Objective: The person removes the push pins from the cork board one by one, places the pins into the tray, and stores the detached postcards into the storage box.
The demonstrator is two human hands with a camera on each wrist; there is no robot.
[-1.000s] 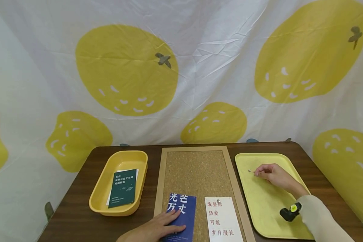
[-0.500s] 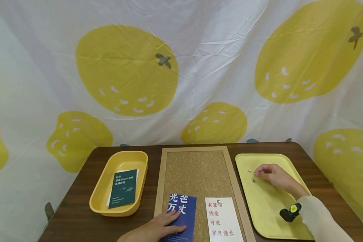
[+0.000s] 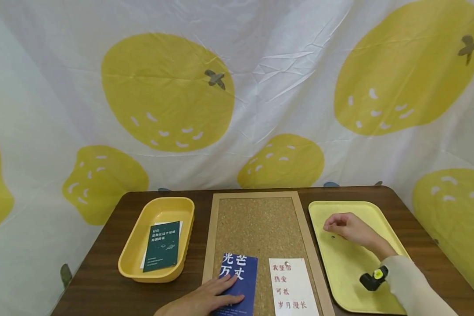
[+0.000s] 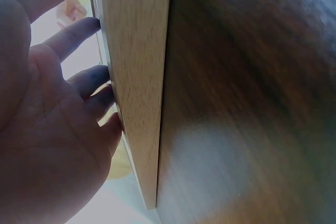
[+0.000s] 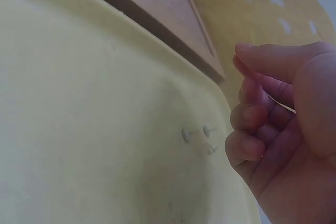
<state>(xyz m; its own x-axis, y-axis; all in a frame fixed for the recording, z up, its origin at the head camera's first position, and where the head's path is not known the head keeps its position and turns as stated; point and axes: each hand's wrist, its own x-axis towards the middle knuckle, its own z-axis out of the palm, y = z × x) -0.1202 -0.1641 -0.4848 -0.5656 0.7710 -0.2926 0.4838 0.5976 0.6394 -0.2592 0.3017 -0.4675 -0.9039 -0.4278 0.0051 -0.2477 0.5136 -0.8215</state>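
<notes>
Right hand (image 3: pixel 349 229) shifts left above tray (image 3: pixel 347 283), near pins (image 5: pixel 187 135); whether curled fingers pinch one, we cannot tell. Left hand (image 3: pixel 207 296), fingers extended, rests on blue card (image 3: pixel 248 277), presumably steadying it on near half of corkboard (image 3: pixel 256 228).

Blue card (image 3: pixel 243 286) (white-lettered) on corkboard (image 3: pixel 256 228); pins (image 5: pixel 186 136), seemingly metal, on tray (image 3: pixel 341 272).
</notes>
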